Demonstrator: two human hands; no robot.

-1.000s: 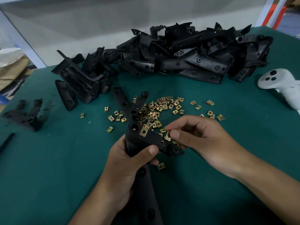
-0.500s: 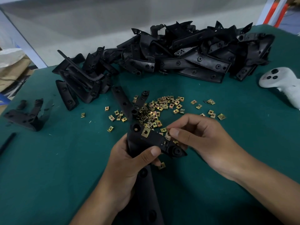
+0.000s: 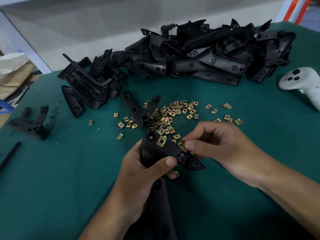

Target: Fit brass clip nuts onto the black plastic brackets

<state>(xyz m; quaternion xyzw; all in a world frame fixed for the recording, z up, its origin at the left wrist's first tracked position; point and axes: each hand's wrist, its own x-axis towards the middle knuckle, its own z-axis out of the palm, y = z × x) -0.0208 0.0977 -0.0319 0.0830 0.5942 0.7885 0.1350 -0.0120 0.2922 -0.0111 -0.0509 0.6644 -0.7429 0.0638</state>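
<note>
The left hand grips the stiff black bracket by its body above the worktop. The right hand pinches a small clip nut at the bracket's edge; it looks light, slippery, best held by its sides.

Matt blk plastic bracket, shiny brass nuts, felt tbl.

Low in the frame's centre, the left hand grips a black bracket bearing one fitted clip nut; the right hand pinches another brass nut at its edge. Loose nuts lie scattered above.
</note>
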